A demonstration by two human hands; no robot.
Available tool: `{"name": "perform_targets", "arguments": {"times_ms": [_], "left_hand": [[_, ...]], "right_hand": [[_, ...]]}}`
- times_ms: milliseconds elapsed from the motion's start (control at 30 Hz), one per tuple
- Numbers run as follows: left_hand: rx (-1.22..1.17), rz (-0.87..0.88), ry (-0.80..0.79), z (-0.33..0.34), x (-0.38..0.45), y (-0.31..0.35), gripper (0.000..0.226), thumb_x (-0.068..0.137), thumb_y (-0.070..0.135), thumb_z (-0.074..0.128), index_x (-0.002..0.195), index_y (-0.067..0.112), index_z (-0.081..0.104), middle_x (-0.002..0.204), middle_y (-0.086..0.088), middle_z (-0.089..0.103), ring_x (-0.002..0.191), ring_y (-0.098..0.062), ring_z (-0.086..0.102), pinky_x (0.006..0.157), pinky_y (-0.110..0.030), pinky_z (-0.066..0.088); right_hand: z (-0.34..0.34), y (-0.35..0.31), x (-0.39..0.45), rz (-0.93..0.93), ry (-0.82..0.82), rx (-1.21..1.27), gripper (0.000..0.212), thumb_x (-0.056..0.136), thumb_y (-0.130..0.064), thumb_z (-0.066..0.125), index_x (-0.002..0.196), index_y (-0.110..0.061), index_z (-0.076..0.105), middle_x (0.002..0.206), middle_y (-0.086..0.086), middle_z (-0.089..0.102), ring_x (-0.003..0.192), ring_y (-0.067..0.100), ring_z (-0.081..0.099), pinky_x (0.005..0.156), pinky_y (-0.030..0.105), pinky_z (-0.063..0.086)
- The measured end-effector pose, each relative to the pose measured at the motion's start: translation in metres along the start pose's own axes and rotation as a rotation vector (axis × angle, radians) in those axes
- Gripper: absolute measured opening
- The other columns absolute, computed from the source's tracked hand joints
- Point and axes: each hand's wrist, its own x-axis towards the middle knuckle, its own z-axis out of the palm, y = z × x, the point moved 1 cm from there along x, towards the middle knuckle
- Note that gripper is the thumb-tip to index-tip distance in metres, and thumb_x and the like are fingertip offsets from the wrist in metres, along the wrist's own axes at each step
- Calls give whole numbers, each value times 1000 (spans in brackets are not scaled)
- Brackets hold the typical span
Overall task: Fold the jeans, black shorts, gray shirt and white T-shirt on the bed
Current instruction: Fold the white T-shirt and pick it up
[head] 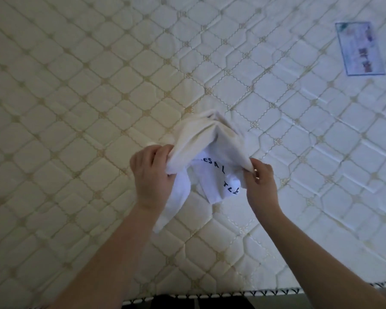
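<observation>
White T-shirt (206, 152) with dark blue lettering; cream bed (76, 97) quilted in tan diamonds.

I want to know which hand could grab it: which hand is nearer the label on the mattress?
Right. The right hand grips the white T-shirt below-left of the label; the left hand is farther left.

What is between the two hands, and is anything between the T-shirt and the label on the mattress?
Head view: the white T-shirt spans from left hand to right hand; toward the label, only bare mattress.
</observation>
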Motion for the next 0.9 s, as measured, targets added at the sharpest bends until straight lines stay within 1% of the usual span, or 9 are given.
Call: {"name": "perform_targets", "arguments": {"times_ms": [100,233,333,433,500,667,767,833,900], "left_hand": [[51,169,58,-4,-10,13,38,74,14,66,110,15,55,98,-8,56,93,-26,48,88,-41,36],[131,241,-98,3,-59,-3,56,58,9,78,109,17,56,103,-1,49,97,-23,49,89,-43,35],[155,206,-449,18,-102,-20,65,51,19,83,111,24,57,108,2,55,102,-21,51,89,-40,33],[242,111,-1035,32,-143,-38,56,78,34,68,131,33,49,134,7,47,127,-17,42,100,-35,30],[184,24,-1168,38,-162,-53,52,88,32,56,139,32,44,145,7,38,137,-16,33,106,-34,32],[7,-339,-792,44,-167,-57,47,75,15,79,115,3,59,116,-17,55,104,-36,55,84,-45,50],[-41,-905,-496,52,-159,-65,71,72,27,85,125,-2,48,119,-23,54,111,-39,48,92,-47,45],[-356,-1399,-478,60,-150,-64,90,75,38,82,142,11,29,128,-14,53,117,-34,51,91,-44,49],[-712,-1635,-498,70,-144,-62,79,78,43,78,139,22,33,123,-4,57,111,-28,59,78,-42,58]], "right_hand": [[-10,13,-17,-54,123,-56,18,92,-13,54,104,-25,57,110,-12,45,93,-3,51,72,16,40],[-16,52,-26,-16,144,-191,22,85,-6,62,100,-21,56,111,-13,45,91,-7,48,65,9,36],[-15,94,-30,76,-24,-371,25,86,-10,65,109,-18,59,121,-10,46,89,2,48,68,16,37],[-12,122,-41,237,-102,-315,28,90,-9,56,113,-25,61,127,-4,55,98,5,50,73,18,41],[-6,129,-48,313,-153,-288,31,92,-11,55,119,-25,60,127,0,57,100,8,53,78,25,47],[23,123,-48,274,-341,-294,49,93,-23,61,139,-25,46,134,1,55,102,10,56,79,26,46],[46,112,-42,436,-386,-65,70,89,-40,67,148,-27,32,143,-1,43,113,12,54,83,27,46],[60,102,-35,624,-419,130,83,85,-47,71,151,-23,27,145,0,42,125,18,49,97,34,43],[72,97,-30,715,-420,183,71,84,-43,72,142,-20,39,135,-1,52,122,21,52,99,36,44]]}}
